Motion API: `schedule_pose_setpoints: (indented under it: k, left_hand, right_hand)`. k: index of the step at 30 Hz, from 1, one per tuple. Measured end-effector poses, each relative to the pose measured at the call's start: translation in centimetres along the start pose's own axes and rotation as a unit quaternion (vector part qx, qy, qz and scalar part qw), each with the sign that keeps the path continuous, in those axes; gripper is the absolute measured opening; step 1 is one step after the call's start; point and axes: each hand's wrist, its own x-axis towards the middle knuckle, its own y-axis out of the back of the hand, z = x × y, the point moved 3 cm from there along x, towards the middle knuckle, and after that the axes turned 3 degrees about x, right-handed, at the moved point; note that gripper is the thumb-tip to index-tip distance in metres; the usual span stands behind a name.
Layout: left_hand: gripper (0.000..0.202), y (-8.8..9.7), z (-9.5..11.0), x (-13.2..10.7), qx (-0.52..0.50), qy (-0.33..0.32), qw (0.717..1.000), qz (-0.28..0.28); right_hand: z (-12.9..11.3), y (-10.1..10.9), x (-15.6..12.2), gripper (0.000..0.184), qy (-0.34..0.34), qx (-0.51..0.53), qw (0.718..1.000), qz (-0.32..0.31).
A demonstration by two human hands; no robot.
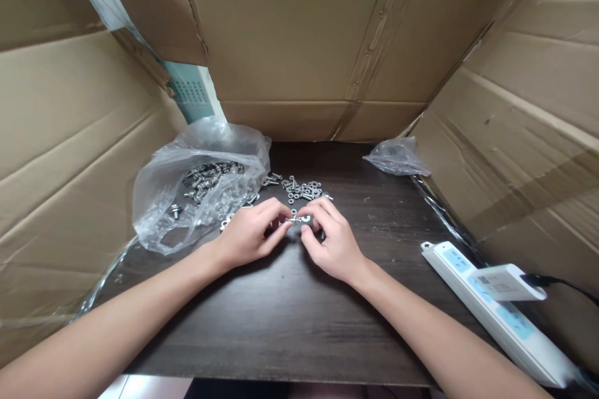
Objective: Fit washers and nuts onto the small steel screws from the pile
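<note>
My left hand (255,229) is closed in a pinch on one end of a small metal bolt (293,220), held just above the dark table. Facing it, my right hand (331,238) has its thumb and fingers closed around a short dark piece with a pale mark (306,219), in line with the bolt. The fingers hide much of both, and I cannot tell whether the two parts are joined. Right behind the fingertips lies a loose pile of nuts, washers and bolts (304,190). More hardware lies close behind my left hand, partly covered by it.
An open clear plastic bag (159,199) full of bolts stands at the left. A small plastic bag (397,157) lies at the back right. Along the right side runs a white power strip (496,318) with a plugged-in adapter (508,282). Cardboard walls (299,31) enclose the table (281,318).
</note>
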Motion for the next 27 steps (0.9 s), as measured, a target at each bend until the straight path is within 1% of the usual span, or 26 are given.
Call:
schedule_pose_setpoints:
  k: [8, 14, 16, 20, 27]
  left_hand:
    - [0.014, -0.07, -0.07, -0.12, -0.019, 0.005, 1.0, -0.002]
    - [0.012, 0.14, -0.04, -0.07, -0.023, -0.003, 1.0, 0.002]
    - [0.011, 0.22, 0.06, -0.01, -0.025, -0.012, 1.0, 0.004]
    - [0.011, 0.32, 0.3, 0.06, -0.021, -0.034, 0.999, 0.009]
    - [0.009, 0.39, 0.51, -0.05, -0.029, -0.054, 0.998, 0.035]
  right_hand:
    - [-0.34, 0.02, 0.19, 0.011, 0.013, 0.023, 1.0, -0.007]
    - [-0.04, -0.13, 0.07, 0.008, 0.006, 0.009, 0.999, -0.036]
    - [-0.05, -0.13, 0.07, 0.011, 0.004, 0.003, 0.999, -0.047]
    - [-0.07, -0.19, 0.13, 0.027, 0.006, -0.001, 0.998, -0.07]
    - [0.3, -0.44, 0.17, 0.031, 0.014, 0.012, 0.998, -0.061]
